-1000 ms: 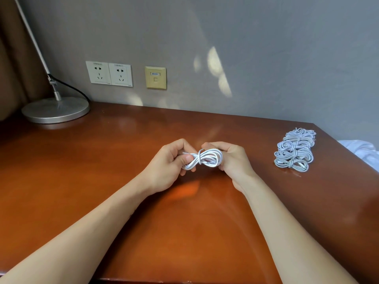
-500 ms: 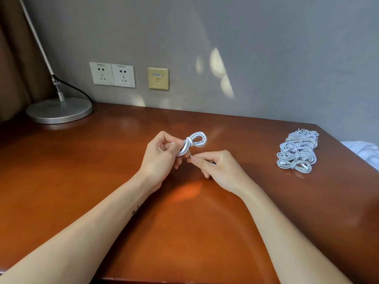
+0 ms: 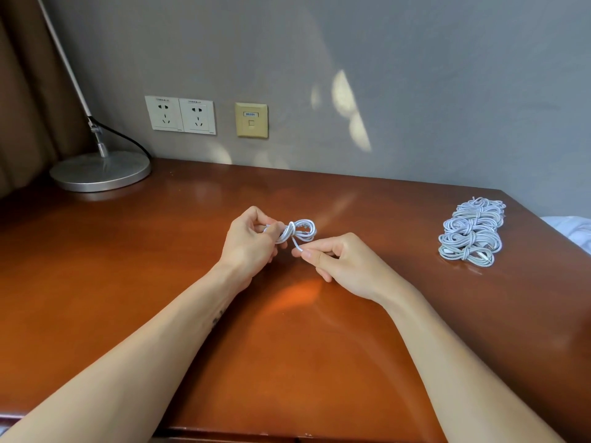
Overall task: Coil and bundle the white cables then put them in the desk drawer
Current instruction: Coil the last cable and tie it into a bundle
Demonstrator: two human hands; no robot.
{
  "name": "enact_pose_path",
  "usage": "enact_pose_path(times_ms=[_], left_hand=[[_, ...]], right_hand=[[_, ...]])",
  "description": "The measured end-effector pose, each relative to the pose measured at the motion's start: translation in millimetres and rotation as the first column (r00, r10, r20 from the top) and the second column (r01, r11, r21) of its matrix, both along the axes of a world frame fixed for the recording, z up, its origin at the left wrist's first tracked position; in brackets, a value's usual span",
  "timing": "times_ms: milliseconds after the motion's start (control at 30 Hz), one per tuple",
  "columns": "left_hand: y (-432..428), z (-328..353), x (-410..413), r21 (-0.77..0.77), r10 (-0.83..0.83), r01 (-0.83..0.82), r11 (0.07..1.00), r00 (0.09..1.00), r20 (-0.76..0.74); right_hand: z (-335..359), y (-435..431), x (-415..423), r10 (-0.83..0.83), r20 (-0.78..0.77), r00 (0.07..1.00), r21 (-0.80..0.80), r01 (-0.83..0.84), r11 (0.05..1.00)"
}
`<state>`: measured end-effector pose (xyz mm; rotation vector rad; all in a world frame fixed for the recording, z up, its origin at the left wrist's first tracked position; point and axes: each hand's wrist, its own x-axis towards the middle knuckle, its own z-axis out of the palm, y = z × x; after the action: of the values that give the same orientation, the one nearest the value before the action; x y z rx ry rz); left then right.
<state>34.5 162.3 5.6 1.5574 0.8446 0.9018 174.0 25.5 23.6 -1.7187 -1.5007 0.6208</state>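
Observation:
A small coiled white cable (image 3: 299, 231) hangs just above the middle of the brown desk (image 3: 134, 282). My left hand (image 3: 249, 244) grips the coil's left end between thumb and fingers. My right hand (image 3: 339, 262) pinches the cable's loose tail, which runs down from the wrapped waist of the coil. A pile of several bundled white cables (image 3: 471, 231) lies at the desk's right side, apart from both hands. The desk drawer is out of view.
A silver lamp base (image 3: 99, 171) with a slanted pole and black cord stands at the back left. Wall sockets (image 3: 180, 115) and a beige data port (image 3: 251, 119) sit on the grey wall. White fabric (image 3: 572, 228) shows past the desk's right edge.
My right hand left the coil's right end, dropped below it and now pulls the loose tail. My left hand keeps the coil, which has shifted slightly up.

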Motion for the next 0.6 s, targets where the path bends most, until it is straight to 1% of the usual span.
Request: enact_pose_path(times_ms=[167, 267, 367, 433, 500, 600], left_hand=[[-1, -2, 2, 0.07, 0.016, -0.013, 0.997, 0.999, -0.048], [0, -4, 2, 0.175, 0.036, -0.019, 0.984, 0.995, -0.092], [-1, -4, 2, 0.343, 0.089, -0.035, 0.939, 0.986, -0.143], [-1, -4, 1, 0.423, 0.099, -0.023, 0.906, 0.982, -0.159], [-1, -4, -1, 0.451, 0.069, 0.015, 0.893, 0.983, -0.171], [0, -6, -2, 0.483, 0.017, 0.076, 0.872, 0.983, -0.184]], right_hand=[[-5, 2, 4, 0.02, 0.004, 1.0, -0.018, -0.02, 1.0], [-8, 4, 5, 0.008, 0.015, 1.0, -0.007, -0.008, 1.0], [-7, 5, 3, 0.001, 0.051, 0.999, 0.014, -0.002, 1.0], [-8, 5, 2, -0.047, 0.068, 0.997, 0.059, 0.043, 0.997], [-8, 6, 2, -0.131, 0.129, 0.983, 0.131, 0.114, 0.985], [-10, 8, 4, -0.229, 0.212, 0.95, 0.242, 0.176, 0.954]])
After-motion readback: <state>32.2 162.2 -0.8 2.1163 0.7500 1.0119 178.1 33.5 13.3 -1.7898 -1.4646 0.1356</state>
